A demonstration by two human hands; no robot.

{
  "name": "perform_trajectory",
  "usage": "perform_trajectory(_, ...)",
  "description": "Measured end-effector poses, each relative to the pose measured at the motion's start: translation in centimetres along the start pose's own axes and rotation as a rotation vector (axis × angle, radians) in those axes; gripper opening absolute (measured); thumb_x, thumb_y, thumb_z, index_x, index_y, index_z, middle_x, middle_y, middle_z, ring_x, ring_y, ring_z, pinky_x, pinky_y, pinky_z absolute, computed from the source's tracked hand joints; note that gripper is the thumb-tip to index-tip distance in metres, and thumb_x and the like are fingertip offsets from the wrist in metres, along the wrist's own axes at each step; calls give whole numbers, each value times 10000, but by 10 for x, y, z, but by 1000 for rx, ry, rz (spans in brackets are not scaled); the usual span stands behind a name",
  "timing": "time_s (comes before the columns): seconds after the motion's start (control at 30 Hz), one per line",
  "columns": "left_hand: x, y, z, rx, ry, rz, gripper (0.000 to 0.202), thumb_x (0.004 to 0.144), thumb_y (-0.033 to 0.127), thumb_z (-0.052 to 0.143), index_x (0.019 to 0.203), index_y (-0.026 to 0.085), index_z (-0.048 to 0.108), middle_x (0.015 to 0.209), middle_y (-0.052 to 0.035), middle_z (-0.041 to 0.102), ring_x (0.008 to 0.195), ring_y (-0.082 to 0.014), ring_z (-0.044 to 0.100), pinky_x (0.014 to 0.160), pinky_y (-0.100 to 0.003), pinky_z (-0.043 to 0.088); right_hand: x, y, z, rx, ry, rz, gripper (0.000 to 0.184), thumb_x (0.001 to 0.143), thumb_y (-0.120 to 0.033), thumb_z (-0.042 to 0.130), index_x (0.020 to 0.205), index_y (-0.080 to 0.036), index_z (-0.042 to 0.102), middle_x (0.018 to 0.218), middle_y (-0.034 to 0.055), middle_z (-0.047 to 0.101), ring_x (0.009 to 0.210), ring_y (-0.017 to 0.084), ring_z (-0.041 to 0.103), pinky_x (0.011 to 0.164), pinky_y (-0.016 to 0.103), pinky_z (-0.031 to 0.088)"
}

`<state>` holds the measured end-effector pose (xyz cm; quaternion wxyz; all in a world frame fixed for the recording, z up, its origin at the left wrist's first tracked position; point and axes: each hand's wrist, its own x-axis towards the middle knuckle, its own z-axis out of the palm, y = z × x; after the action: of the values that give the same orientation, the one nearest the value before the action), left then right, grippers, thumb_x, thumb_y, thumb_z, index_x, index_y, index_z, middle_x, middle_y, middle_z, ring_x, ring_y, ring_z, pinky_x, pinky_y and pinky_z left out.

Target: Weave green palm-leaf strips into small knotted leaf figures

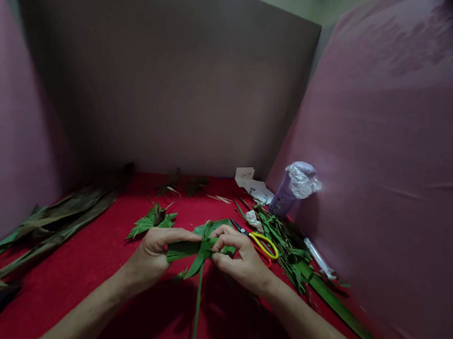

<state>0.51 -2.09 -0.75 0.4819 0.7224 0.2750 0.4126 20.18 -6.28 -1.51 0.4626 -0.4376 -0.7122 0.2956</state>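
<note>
Between my hands is a bundle of folded green leaves (pixel 182 249), held above the red cloth. My left hand (pixel 149 256) grips its left end, thumb below and index finger stretched along the top. At the right side my right hand (pixel 235 252) pinches the leaf strips where they cross, fingers curled in. A long thin green stem (pixel 197 310) hangs down from the crossing. Just right of my right hand lie scissors (pixel 264 245) with yellow and red handles. Behind my left hand rests a folded green leaf piece (pixel 152 221).
Leaf scraps (pixel 288 253) lie along the right wall, with a clear plastic syringe-like tube (pixel 318 257) beside them. A purple container (pixel 287 193) with plastic wrap stands at the back right, near white papers (pixel 257 188). Long dried leaves (pixel 69 213) cover the left side of the red cloth (pixel 88 256).
</note>
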Motion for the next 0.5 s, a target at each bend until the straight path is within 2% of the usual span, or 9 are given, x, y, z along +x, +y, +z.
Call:
perform_trajectory(0.13, 5, 4, -1, -243, 9, -85, 379, 695, 54, 585, 1018, 238, 661, 956, -23, 731, 907, -201, 664, 827, -309, 500, 0, 1, -2, -72, 72, -33, 147, 678, -72, 557, 597, -188, 517, 794, 16, 537, 856, 178, 524, 769, 298, 392)
perform_trajectory(0.3, 10, 7, -9, -483, -198, -212, 609, 633, 127, 672, 1209, 206, 493, 1100, -115, 669, 999, -292, 615, 807, -391, 490, 0, 2, -3, -199, 127, -82, 151, 687, -57, 536, 617, -189, 514, 795, 18, 530, 837, 176, 508, 764, 308, 383)
perform_trajectory(0.4, 10, 8, -6, -427, -112, -325, 469, 675, 202, 694, 1121, 186, 550, 1034, -116, 689, 921, -271, 644, 751, -376, 511, 0, 2, -2, -260, 120, -108, 149, 680, -59, 534, 615, -191, 508, 787, 18, 524, 843, 183, 500, 764, 316, 378)
perform_trajectory(0.5, 9, 6, 0, -298, -21, -409, 288, 691, 266, 700, 947, 147, 643, 798, -73, 726, 704, -196, 670, 685, -328, 524, -2, 2, 0, -311, 101, -134, 140, 675, -71, 538, 618, -195, 506, 779, 17, 520, 822, 183, 492, 754, 322, 374)
